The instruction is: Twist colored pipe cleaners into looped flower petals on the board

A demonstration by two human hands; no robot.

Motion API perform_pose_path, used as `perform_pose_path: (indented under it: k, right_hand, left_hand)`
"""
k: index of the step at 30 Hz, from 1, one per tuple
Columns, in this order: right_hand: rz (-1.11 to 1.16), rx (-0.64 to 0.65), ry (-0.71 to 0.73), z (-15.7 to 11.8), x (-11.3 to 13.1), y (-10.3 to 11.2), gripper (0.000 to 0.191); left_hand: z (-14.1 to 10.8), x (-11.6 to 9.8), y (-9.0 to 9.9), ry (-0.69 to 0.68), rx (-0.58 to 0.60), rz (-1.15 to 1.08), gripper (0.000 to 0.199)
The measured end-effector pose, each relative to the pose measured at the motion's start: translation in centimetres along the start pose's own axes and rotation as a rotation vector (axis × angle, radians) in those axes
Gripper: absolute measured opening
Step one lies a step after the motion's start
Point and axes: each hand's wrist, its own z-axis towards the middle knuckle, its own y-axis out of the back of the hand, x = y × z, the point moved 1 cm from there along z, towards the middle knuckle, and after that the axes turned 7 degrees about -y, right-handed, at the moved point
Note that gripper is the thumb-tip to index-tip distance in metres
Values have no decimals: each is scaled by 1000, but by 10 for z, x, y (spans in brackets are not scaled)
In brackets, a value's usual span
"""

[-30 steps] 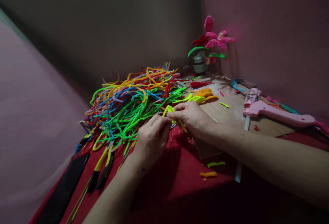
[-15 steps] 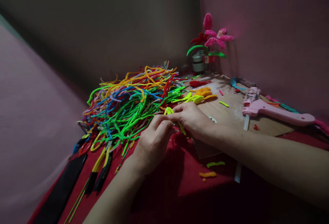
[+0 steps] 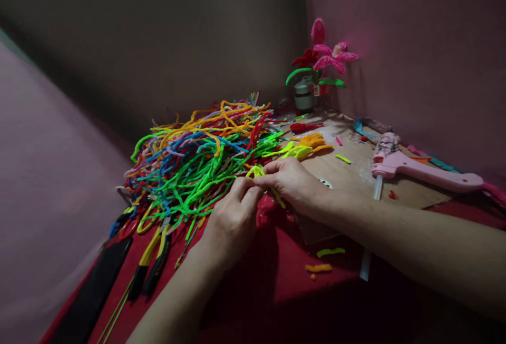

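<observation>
Between my hands is a yellow pipe cleaner (image 3: 255, 170), bent into loops at its upper end, with a tail hanging below the right fingers. My left hand (image 3: 236, 217) is closed, its thumb and forefinger pinching the piece from the left. From the other side my right hand (image 3: 294, 183) pinches it too, fingertips meeting the left ones. The exact grip points are partly hidden by the fingers. Just beyond my hands lies a heap of coloured pipe cleaners (image 3: 201, 159). Yellow and orange looped pieces (image 3: 302, 149) rest behind the right hand.
A pink glue gun (image 3: 427, 171) lies on the board (image 3: 351, 175) at right, its glue stick pointing toward me. Pliers (image 3: 152, 259) and a black flat object (image 3: 93, 291) lie at left. Pipe-cleaner flowers (image 3: 334, 58) stand at the back. Short offcuts (image 3: 331, 252) dot the red cloth (image 3: 272, 281).
The yellow loops look more spread apart, leaning slightly left. Both hands keep their pinch in nearly the same place; the whole view has shifted slightly.
</observation>
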Motion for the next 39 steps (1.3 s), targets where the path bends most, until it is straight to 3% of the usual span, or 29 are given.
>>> perform_pose_path:
  k: [4, 6, 12, 14, 16, 18, 22, 30, 32, 36, 39]
  right_hand:
    - [57, 22, -15, -1, 2, -1, 18]
    - [68, 30, -23, -1, 2, -1, 20]
    - [121, 63, 1, -1, 2, -2, 18]
    - [139, 59, 11, -1, 3, -1, 18]
    - [139, 51, 18, 0, 4, -1, 18]
    - [116, 45, 26, 0, 4, 0, 17]
    - [64, 53, 54, 0, 3, 0, 15]
    - [114, 102, 22, 1, 1, -2, 20]
    - [140, 123, 27, 2, 0, -1, 19]
    - [260, 218, -14, 4, 0, 0, 15]
    - [332, 203, -69, 4, 3, 1, 11]
  left_hand:
    - [-1, -1, -1, 25, -57, -35, 15]
    - [-2, 1, -1, 111, -123, -134, 13]
    - [0, 19, 2, 791, -291, -896, 43]
    - [2, 24, 2, 955, -211, -1144, 40]
    - [2, 26, 2, 1026, -88, -1317, 30]
    - [3, 25, 2, 1036, -34, -1388, 22]
    - [3, 17, -1, 996, -124, -1368, 17]
    - [0, 7, -7, 586, -334, -671, 14]
    - [1, 9, -8, 596, -312, -723, 14]
    - [5, 12, -11, 726, -169, -1153, 28]
    - [7, 11, -12, 713, -174, -1247, 34]
